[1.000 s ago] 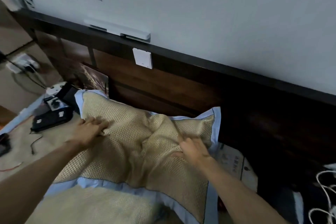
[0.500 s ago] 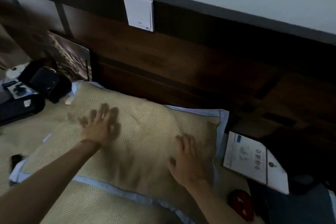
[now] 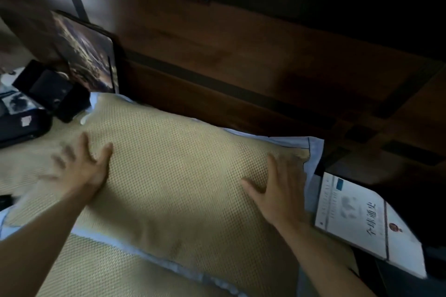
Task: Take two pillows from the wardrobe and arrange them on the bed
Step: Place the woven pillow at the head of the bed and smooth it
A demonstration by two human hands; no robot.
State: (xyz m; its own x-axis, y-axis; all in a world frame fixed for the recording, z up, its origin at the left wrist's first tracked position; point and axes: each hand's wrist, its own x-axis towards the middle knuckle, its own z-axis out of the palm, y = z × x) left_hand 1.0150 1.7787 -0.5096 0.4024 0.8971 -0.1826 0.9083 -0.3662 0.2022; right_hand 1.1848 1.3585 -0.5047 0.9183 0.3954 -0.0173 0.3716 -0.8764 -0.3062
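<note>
Two pillows: top pillow (image 3: 183, 176) lies by the headboard (image 3: 241, 67), w/ second pillow (image 3: 96, 279) at 6 o'clock. Left hand (image 3: 82, 171) & right hand (image 3: 277, 190) flat on top pillow, fingers spread, gripping nothing. One book (image 3: 362, 219) at 3 o'clock; woven bed mat (image 3: 26, 169).
</note>
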